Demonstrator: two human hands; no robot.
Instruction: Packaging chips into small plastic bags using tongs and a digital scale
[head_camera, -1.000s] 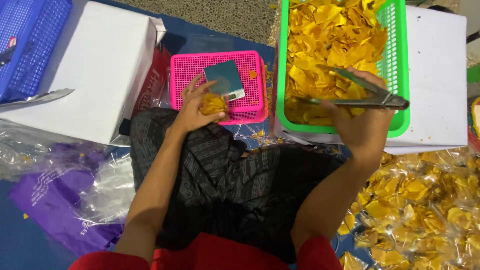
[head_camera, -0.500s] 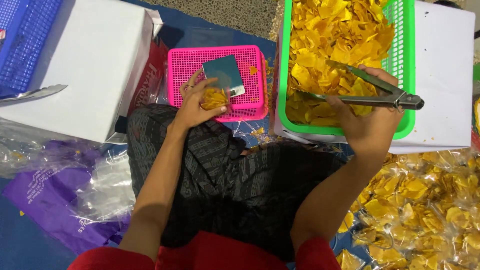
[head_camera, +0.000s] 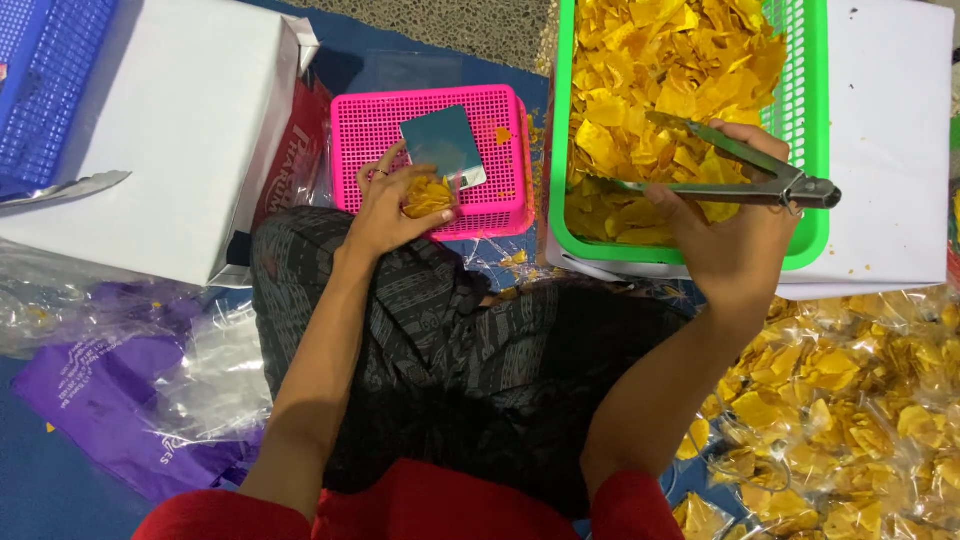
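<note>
My right hand (head_camera: 735, 235) grips metal tongs (head_camera: 720, 170) whose open tips reach left into a green basket (head_camera: 812, 120) heaped with yellow chips (head_camera: 665, 70). My left hand (head_camera: 395, 205) rests on an upturned pink basket (head_camera: 385, 125) and holds a small clear bag of yellow chips (head_camera: 430, 195). A small grey scale (head_camera: 443, 145) lies on the pink basket just beyond that hand. My lap, in dark patterned cloth (head_camera: 470, 370), lies below both hands.
A white box (head_camera: 150, 130) stands at the left with a blue basket (head_camera: 45, 90) behind it. Another white box (head_camera: 895, 150) bears the green basket. Sealed bags of chips (head_camera: 850, 400) pile at the right. Purple and clear plastic bags (head_camera: 120, 390) lie at the lower left.
My right hand has shifted the tongs slightly right and up over the green basket. My left hand stays on the pink basket with the small bag.
</note>
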